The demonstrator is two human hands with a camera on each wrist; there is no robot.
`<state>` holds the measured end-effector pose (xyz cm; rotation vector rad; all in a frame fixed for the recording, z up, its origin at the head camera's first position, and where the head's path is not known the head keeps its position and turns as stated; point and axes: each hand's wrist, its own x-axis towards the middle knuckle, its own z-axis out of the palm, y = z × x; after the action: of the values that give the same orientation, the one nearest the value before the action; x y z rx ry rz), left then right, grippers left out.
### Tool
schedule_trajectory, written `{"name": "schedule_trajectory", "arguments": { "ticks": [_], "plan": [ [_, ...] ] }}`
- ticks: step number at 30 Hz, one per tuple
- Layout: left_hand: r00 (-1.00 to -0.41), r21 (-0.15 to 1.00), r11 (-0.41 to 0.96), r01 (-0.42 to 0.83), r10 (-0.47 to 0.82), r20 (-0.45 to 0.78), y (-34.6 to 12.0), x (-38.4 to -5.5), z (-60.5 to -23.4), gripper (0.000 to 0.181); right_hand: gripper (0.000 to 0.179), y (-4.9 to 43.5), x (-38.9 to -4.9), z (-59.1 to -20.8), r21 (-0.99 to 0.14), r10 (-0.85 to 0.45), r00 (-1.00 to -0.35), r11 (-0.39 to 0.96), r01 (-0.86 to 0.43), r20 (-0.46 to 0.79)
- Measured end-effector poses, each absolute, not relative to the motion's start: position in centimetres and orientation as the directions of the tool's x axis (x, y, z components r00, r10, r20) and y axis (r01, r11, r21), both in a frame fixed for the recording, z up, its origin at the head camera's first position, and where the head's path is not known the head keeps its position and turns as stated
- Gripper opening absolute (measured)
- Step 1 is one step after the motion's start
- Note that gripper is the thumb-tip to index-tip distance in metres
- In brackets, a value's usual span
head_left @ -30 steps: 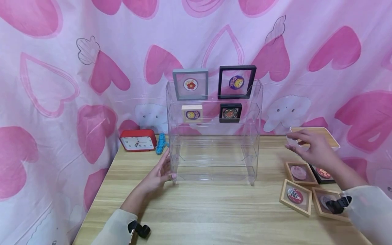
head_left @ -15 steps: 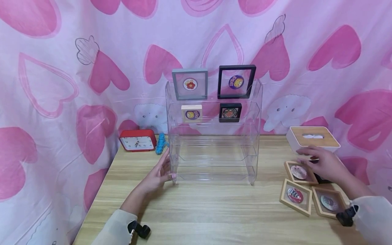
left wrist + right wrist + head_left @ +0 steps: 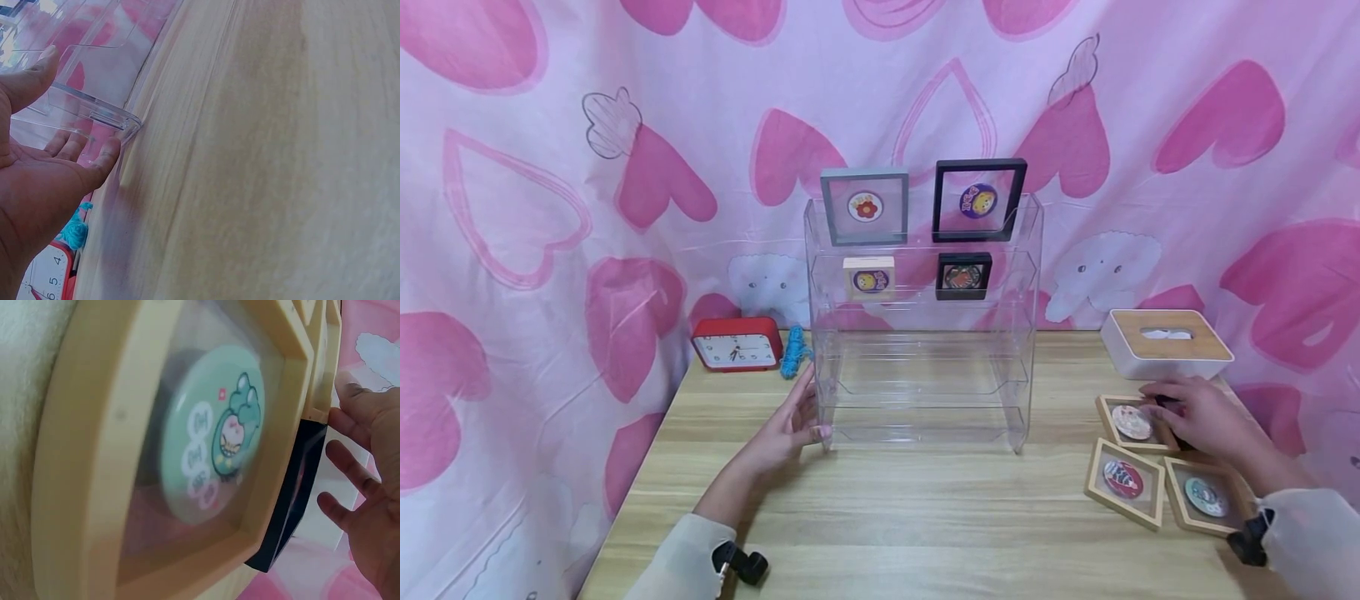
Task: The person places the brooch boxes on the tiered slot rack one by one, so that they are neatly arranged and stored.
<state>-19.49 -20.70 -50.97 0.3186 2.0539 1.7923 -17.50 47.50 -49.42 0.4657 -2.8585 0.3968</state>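
Observation:
At the left side of a clear acrylic tiered rack (image 3: 925, 417) is my left hand (image 3: 782, 429). Its thumb touches the front edge and its fingers lie along the outer side, with the rack's corner (image 3: 128, 122) between them in the left wrist view. My right hand (image 3: 1206, 417) is over a black frame (image 3: 290, 487), fingers spread at the frame's edge in the right wrist view; the hand mostly covers this frame in the head view. Around it lie wooden frames with round badges: one (image 3: 1108, 408) beside the fingers, a second (image 3: 1097, 483) nearer, a third (image 3: 1183, 517) below the wrist.
On the rack stand a grey frame (image 3: 865, 172), a large black frame (image 3: 981, 165), a small cream frame (image 3: 868, 263) and a small black frame (image 3: 964, 258). A tissue box (image 3: 1165, 365) is behind the right hand. A red clock (image 3: 737, 350) and blue yarn (image 3: 793, 352) sit left.
My right hand has come down from in front of the tissue box to the black frame, then shifted slightly right. My left hand has stayed at the rack.

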Motion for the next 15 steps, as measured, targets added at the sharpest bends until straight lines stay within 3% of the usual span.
{"name": "schedule_trajectory", "arguments": {
  "ticks": [5, 15],
  "plan": [
    [-0.896, 0.985, 0.147, -0.087, 0.421, -0.142, -20.7, -19.5, -50.9, 0.110, 0.033, 47.3, -18.0, -50.1, -0.240, -0.267, -0.927, 0.913, -0.331, 0.265],
    [-0.892, 0.988, 0.133, -0.078, 0.434, -0.128, -20.6, -19.4, -51.1, 0.110, 0.030, 47.1, -18.7, -50.6, -0.287, -0.145, -0.988, 0.945, -0.156, 0.057]
  ]
}}
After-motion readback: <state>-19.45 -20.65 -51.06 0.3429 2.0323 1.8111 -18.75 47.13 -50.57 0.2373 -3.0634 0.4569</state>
